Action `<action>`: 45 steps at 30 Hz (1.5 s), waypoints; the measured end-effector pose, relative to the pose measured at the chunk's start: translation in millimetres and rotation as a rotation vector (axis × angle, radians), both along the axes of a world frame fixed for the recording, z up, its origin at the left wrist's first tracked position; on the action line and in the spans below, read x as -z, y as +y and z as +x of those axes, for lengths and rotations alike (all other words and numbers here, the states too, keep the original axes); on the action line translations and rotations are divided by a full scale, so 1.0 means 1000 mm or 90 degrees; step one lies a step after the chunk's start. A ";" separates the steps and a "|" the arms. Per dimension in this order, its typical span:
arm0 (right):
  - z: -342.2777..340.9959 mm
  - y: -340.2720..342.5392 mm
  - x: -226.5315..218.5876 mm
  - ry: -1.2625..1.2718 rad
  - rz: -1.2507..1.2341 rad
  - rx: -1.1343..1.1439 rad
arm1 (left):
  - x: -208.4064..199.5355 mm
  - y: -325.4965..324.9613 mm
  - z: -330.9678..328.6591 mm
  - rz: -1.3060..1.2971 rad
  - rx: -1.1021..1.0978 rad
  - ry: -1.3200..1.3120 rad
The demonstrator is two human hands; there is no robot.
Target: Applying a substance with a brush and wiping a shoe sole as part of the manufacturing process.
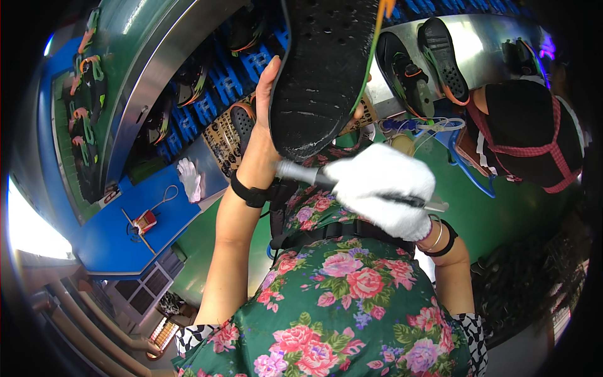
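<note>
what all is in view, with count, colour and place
held shoe: one, black with green edge, upper middle
brush-like tool: one, grey and black, middle, blurred
other shoes: several, black, upper right and left
holders: several, blue, upper left
table: one, blue, left
loose glove: one, white, on the table
floor: one, green, behind
other person: one, black top, right
apron: one, green with flowers, lower middle
wristbands: two, black, on both wrists
left grip: one, bare hand, upper middle
right grip: one, white-gloved hand, middle

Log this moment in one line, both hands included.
left hand: bare, holds black shoe sole | right hand: white-gloved, holds brush | brush: near sole's lower end, contact unclear
</note>
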State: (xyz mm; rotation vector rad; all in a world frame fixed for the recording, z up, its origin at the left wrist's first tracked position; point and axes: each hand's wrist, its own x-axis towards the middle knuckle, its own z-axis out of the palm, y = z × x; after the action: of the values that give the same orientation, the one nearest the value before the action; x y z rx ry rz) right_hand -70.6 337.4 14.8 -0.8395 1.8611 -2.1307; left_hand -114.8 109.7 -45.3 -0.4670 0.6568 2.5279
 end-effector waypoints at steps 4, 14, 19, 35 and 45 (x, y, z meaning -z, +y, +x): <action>0.005 -0.007 0.003 0.006 0.044 0.065 | -0.008 0.010 0.001 0.071 0.012 0.074; -0.022 0.023 -0.001 -0.221 -0.003 -0.065 | 0.011 0.009 0.016 0.161 0.033 -0.010; -0.058 0.039 0.013 -0.046 0.130 0.070 | 0.004 0.033 0.034 0.238 -0.061 -0.136; -0.021 0.032 -0.011 -0.046 -0.114 -0.063 | -0.010 0.015 0.042 0.132 -0.003 -0.075; -0.008 0.055 0.006 -0.473 -0.398 0.002 | -0.021 0.006 0.050 0.271 -0.112 0.064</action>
State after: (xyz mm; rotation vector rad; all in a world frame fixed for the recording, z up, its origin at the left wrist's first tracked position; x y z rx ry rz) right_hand -78.2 392.2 8.6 -0.0602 0.8443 -2.5576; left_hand -65.3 116.0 -24.0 -0.2538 0.1023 2.7688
